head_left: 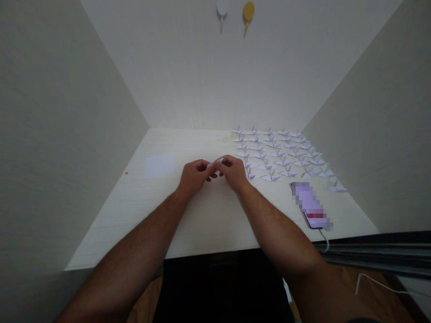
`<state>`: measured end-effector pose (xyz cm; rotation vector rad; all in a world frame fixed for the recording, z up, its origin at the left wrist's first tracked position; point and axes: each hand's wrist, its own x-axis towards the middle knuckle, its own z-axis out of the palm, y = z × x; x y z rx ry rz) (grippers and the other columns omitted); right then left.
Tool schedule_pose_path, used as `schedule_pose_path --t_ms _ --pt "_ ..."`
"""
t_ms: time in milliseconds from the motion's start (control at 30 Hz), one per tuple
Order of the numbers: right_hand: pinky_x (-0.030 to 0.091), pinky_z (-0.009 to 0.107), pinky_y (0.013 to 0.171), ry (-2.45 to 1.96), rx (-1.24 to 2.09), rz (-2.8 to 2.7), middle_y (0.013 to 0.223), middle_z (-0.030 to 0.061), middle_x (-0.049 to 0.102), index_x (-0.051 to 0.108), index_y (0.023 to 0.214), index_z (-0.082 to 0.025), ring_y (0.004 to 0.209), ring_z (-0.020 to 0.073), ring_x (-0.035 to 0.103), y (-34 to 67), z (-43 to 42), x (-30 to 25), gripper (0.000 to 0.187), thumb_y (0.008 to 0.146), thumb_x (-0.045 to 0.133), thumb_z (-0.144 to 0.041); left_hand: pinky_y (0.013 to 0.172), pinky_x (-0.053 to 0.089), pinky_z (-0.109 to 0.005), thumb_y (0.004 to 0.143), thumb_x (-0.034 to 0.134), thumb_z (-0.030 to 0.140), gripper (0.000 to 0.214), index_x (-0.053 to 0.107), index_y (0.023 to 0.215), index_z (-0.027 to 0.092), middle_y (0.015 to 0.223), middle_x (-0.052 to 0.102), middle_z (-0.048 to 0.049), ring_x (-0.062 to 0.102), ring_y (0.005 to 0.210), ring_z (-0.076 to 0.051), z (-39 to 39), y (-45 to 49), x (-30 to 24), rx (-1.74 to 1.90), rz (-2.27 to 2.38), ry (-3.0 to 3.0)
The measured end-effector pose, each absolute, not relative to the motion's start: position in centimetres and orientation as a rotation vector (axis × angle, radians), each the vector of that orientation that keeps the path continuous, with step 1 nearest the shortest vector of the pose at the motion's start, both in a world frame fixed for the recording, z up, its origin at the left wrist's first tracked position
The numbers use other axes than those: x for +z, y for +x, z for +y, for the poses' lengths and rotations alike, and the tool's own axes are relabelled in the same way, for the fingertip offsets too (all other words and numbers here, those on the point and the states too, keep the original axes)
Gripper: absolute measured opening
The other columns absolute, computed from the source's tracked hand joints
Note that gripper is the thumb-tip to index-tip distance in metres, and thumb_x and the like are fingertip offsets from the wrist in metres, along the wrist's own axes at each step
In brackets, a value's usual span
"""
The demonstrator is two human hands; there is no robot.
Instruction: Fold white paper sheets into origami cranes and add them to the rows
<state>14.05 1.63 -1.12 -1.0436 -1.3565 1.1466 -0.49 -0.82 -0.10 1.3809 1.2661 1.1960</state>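
Observation:
Over the middle of the white table, my left hand [196,175] and my right hand [232,169] meet at the fingertips. Between them they pinch a small folded piece of white paper [220,160], mostly hidden by the fingers, so its exact shape cannot be made out. Right of my right hand stand several rows of white paper cranes [282,154], the closest ones just beside the knuckles. To the left of my left hand lies a flat stack or sheet of white paper [160,165].
A phone [310,204] with its screen lit lies at the right front, a white cable [326,242] running off the table edge. A small orange dot [126,173] is at the left edge. Walls enclose the table [215,224] on three sides. White [222,8] and yellow [248,11] hooks are on the back wall.

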Motion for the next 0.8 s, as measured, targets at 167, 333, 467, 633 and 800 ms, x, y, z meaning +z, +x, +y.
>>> schedule_pose_path --t_ms 167,333,467,633,800 --pt "0.044 0.022 0.049 -1.035 1.161 -1.343 0.059 -0.0031 0.061 0.065 0.069 -0.02 0.05 0.0087 0.052 14.04 1.51 -0.92 0.016 0.072 0.067 -0.035 0.053 0.049 -0.024 0.072 0.076 0.046 0.034 0.066 0.073 0.014 0.066 0.07 -0.007 0.066 0.06 -0.016 -0.55 -0.62 -0.51 1.201 1.246 1.371" --pt "0.042 0.023 0.047 -1.021 1.146 -1.298 0.059 -0.0032 0.061 0.065 0.07 -0.019 0.048 0.0086 0.051 14.07 1.44 -0.74 0.016 0.071 0.068 -0.035 0.052 0.05 -0.026 0.072 0.076 0.041 0.03 0.064 0.071 0.014 0.064 0.068 -0.006 0.067 0.061 -0.018 -0.35 -0.73 -0.92 1.2 1.228 1.337" --pt "0.042 0.023 0.047 -1.054 1.141 -1.263 0.057 -0.0035 0.06 0.065 0.072 -0.02 0.047 0.0087 0.05 14.11 1.52 -0.66 0.016 0.071 0.067 -0.036 0.052 0.049 -0.025 0.07 0.077 0.038 0.028 0.062 0.069 0.014 0.063 0.067 -0.0046 0.067 0.061 -0.017 -0.3 -0.71 -0.97 1.204 1.225 1.303" --pt "0.04 0.023 0.047 -1.037 1.136 -1.25 0.053 -0.0042 0.056 0.067 0.073 -0.019 0.046 0.0091 0.049 14.22 1.63 -0.86 0.018 0.072 0.067 -0.037 0.053 0.05 -0.026 0.068 0.079 0.038 0.029 0.063 0.071 0.014 0.065 0.068 -0.0051 0.069 0.063 -0.019 -0.39 -0.58 -0.79 1.196 1.222 1.242" --pt "0.039 0.023 0.047 -1.025 1.121 -1.247 0.051 -0.005 0.054 0.068 0.074 -0.019 0.046 0.0088 0.048 14.28 1.71 -1.06 0.018 0.073 0.066 -0.037 0.055 0.052 -0.027 0.067 0.08 0.041 0.033 0.062 0.07 0.014 0.065 0.068 -0.0057 0.07 0.064 -0.02 -0.4 -0.52 -0.81 1.192 1.206 1.183"
